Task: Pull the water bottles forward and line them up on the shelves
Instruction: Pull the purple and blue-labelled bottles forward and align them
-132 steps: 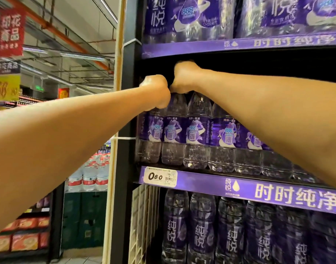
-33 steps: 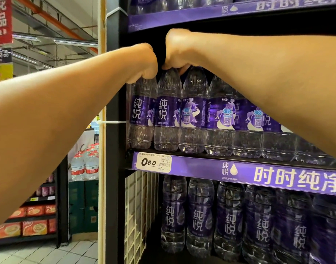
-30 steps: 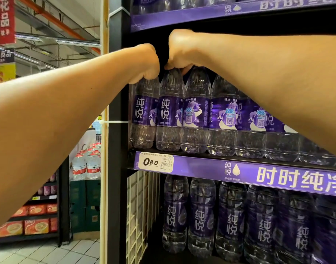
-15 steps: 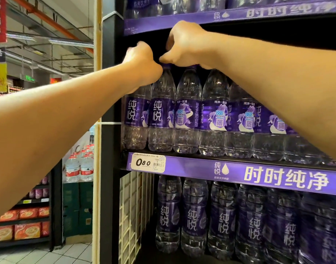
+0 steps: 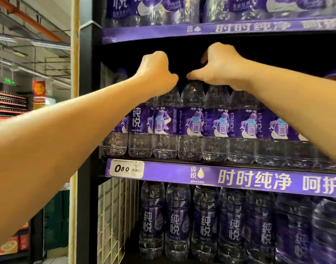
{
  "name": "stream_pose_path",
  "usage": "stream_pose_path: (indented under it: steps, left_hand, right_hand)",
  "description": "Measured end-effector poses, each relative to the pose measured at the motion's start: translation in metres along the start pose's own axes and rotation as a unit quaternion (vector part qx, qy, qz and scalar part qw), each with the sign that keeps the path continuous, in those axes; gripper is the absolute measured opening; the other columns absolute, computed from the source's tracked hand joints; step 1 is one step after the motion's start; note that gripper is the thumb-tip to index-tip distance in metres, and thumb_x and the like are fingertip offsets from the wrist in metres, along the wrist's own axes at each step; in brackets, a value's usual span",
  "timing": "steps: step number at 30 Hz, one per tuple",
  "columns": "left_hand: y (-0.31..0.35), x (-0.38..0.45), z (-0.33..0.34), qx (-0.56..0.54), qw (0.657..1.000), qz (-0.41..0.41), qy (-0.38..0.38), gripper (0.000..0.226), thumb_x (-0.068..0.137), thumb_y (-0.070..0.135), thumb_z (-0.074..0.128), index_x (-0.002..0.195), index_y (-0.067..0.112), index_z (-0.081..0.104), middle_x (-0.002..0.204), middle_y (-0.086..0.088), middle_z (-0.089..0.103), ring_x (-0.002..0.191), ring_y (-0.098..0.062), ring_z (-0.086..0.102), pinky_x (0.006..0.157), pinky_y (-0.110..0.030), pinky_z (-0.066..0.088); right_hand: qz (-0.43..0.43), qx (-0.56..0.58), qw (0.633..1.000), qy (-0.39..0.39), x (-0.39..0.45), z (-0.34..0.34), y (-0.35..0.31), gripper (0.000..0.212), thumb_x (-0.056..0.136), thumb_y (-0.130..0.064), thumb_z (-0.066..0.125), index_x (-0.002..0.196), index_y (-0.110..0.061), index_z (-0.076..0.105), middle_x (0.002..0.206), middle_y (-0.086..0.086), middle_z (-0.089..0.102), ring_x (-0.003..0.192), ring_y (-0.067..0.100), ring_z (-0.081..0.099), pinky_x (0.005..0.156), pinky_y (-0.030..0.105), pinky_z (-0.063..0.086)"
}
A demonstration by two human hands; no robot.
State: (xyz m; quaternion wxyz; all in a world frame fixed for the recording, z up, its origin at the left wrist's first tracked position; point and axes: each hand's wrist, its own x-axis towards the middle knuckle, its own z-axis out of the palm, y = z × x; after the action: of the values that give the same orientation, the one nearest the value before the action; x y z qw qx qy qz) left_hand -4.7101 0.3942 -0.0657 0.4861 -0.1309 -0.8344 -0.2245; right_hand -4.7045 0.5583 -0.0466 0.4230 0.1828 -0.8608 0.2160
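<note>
- Landmark: the price tag (image 5: 126,168) reading "0.80" at the left end of the middle shelf's purple strip (image 5: 239,178).
- Far left of the tag, across the aisle, stand other store shelves (image 5: 9,101); their signs are too blurred to read.
- Straight above the tag, the left hand (image 5: 156,71) reaches in over the bottle tops, fingers curled down behind the caps. Whether it grips a cap or only hooks behind it, I cannot tell.
- The water bottles (image 5: 191,121) stand upright in a row above and to the right of the tag, bases at the shelf's front edge, long axes vertical. Their purple labels read "纯悦", with "888" on a printed code panel.
- Above and right of the tag, the right hand (image 5: 220,67) hovers over the caps, thumb stretched left toward the left hand, fingers loosely curled over the necks; no firm grip shows.
- Judgement: the rear bottles lie beyond and below both hands, so the coming pull runs toward the person; both hands seem equally near.
- Right of the tag the strip reads "时时纯净 呵护".
</note>
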Motion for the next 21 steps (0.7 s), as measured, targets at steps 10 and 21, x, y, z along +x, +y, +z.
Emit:
stream_pose_path:
  steps: [10, 21]
  left_hand:
    - [0.004, 0.01, 0.006, 0.071, 0.994, -0.047, -0.073, 0.03, 0.088, 0.01, 0.067, 0.072, 0.015, 0.042, 0.07, 0.0, 0.041, 0.056, -0.015, 0.037, 0.05, -0.025, 0.036]
    - [0.002, 0.011, 0.009, 0.057, 0.996, -0.038, -0.064, 0.022, 0.085, 0.021, 0.072, 0.09, 0.013, 0.052, 0.08, -0.001, 0.048, 0.071, -0.017, 0.046, 0.057, -0.028, 0.04]
  right_hand:
    - [0.022, -0.017, 0.999, -0.029, 0.005, 0.012, -0.003, 0.062, 0.062, -0.038, 0.092, 0.105, -0.005, 0.063, 0.089, 0.006, 0.068, 0.072, 0.022, 0.069, 0.06, 0.031, 0.057]
    - [0.039, 0.011, 0.997, -0.07, 0.011, 0.006, -0.004, 0.052, 0.067, -0.035, 0.088, 0.105, -0.011, 0.063, 0.087, 0.001, 0.065, 0.074, 0.015, 0.064, 0.057, 0.024, 0.055]
